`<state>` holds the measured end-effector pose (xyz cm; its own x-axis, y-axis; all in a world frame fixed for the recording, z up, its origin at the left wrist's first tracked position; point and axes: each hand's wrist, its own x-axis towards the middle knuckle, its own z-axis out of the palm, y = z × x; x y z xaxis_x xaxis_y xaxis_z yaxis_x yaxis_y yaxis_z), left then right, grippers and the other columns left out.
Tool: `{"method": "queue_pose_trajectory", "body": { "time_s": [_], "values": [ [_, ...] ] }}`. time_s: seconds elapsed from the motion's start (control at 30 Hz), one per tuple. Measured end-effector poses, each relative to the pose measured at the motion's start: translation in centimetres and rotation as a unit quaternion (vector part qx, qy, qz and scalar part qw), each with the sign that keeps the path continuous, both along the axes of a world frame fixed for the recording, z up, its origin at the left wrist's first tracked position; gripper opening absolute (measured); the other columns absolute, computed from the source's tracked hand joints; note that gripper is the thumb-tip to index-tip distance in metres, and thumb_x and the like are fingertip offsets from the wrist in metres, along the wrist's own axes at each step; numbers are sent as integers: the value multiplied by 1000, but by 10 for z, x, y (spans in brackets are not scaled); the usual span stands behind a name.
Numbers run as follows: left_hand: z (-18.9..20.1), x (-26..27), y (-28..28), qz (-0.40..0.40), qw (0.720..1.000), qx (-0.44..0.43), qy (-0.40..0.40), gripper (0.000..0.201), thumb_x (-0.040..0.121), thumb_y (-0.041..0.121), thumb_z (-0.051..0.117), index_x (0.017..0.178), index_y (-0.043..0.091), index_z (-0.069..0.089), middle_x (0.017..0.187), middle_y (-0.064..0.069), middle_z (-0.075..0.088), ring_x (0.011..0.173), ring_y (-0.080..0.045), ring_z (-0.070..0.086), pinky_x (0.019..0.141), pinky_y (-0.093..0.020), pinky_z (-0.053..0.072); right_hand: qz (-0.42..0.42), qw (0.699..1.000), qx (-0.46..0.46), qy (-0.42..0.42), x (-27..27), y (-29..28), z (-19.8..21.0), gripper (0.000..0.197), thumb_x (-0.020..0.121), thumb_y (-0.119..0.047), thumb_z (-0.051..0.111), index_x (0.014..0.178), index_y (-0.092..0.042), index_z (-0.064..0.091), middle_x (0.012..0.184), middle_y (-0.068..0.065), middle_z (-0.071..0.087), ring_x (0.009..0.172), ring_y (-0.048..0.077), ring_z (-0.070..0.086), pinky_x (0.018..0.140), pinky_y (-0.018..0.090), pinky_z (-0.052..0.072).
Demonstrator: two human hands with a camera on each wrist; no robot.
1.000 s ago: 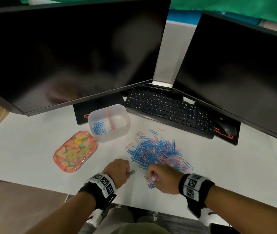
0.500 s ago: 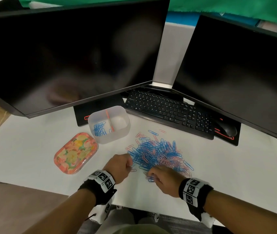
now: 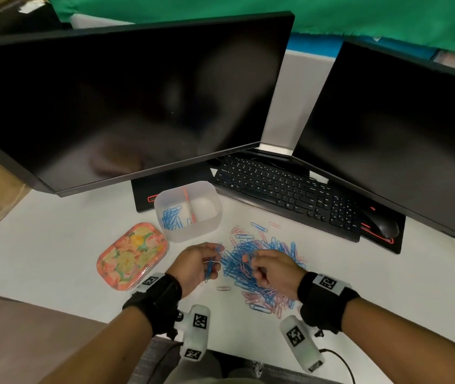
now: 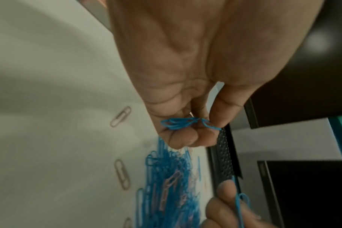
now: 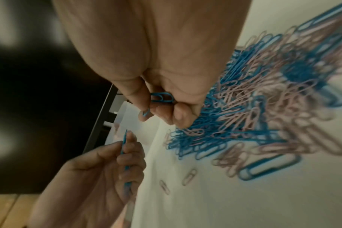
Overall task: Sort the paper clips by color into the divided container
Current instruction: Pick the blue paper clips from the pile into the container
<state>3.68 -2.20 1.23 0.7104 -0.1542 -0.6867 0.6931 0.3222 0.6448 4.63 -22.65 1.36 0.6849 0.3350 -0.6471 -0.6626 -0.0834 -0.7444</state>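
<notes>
Blue clips (image 4: pixel 179 124) pinched in left hand (image 3: pixel 197 266); right hand (image 3: pixel 272 271) pinches blue clip (image 5: pixel 162 97). Container (image 3: pixel 187 212) at 11 o'clock. Risk: tangled pink clip, possibly hidden, contaminating blue compartment.

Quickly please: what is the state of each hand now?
Left hand: closed, holding blue paper clips.
Right hand: closed, pinching blue paper clips.
</notes>
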Motion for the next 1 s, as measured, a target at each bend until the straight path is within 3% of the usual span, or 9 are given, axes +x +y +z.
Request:
{"method": "queue_pose_trajectory", "body": {
  "time_s": [0.1,0.2,0.37,0.53,0.67,0.77,0.83,0.93,1.0],
  "values": [
    [14,7,6,40,999,-30,1,16,92,3,42,91,6,57,73,-9,53,59,-20,52,53,-28,43,-2,999,34,29,14,18,10,26,93,-1,42,72,-7,55,65,7,45,54,17,43,47,26,25],
    [29,18,16,69,997,-22,-17,13,94,9,44,89,8,57,73,-8,56,59,-20,55,58,-30,44,51,999,14,-4,32,41,22,25,95,-5,39,75,-6,55,65,7,47,50,17,47,45,26,29],
    [49,43,36,131,987,81,-53,21,98,22,45,88,11,60,72,-6,58,64,-19,58,61,-29,48,136,985,-58,-89,67,91,46,26,96,-3,35,78,-7,55,70,8,54,49,16,49,40,22,36],
    [62,68,57,179,974,133,-48,19,97,19,46,86,11,59,72,-8,56,62,-19,53,58,-28,47,190,966,-128,-120,96,129,50,24,95,-5,37,77,-10,53,66,6,55,45,13,54,38,20,40],
    [58,76,65,159,965,204,-46,13,96,23,48,99,19,60,90,-7,60,80,-22,58,82,-37,50,189,962,-161,-111,109,144,48,23,94,-5,38,77,-10,52,63,6,54,53,20,57,46,25,45],
    [53,73,67,156,959,227,-64,13,95,21,48,96,22,61,105,-5,60,94,-22,57,96,-42,46,196,958,-180,-108,116,153,49,21,95,-5,40,79,-8,52,65,8,56,55,21,59,47,27,49],
    [51,70,68,169,952,245,-77,15,95,19,48,103,18,61,102,-3,59,87,-16,56,91,-39,47,196,957,-188,-105,120,159,47,21,95,-4,40,79,-5,53,67,11,58,56,23,60,50,30,54],
    [49,64,69,182,940,271,-95,19,96,20,48,110,14,61,98,-1,61,83,-10,58,76,-29,50,213,949,-205,-107,126,170,46,25,94,-5,40,75,0,55,71,17,64,69,32,67,73,43,59],
    [50,58,69,171,934,296,-105,19,97,20,48,106,13,63,98,-3,65,83,-12,62,69,-25,50,204,947,-219,-115,129,175,45,19,92,-6,43,86,3,58,77,18,68,76,31,70,78,44,59]
  ]
}}
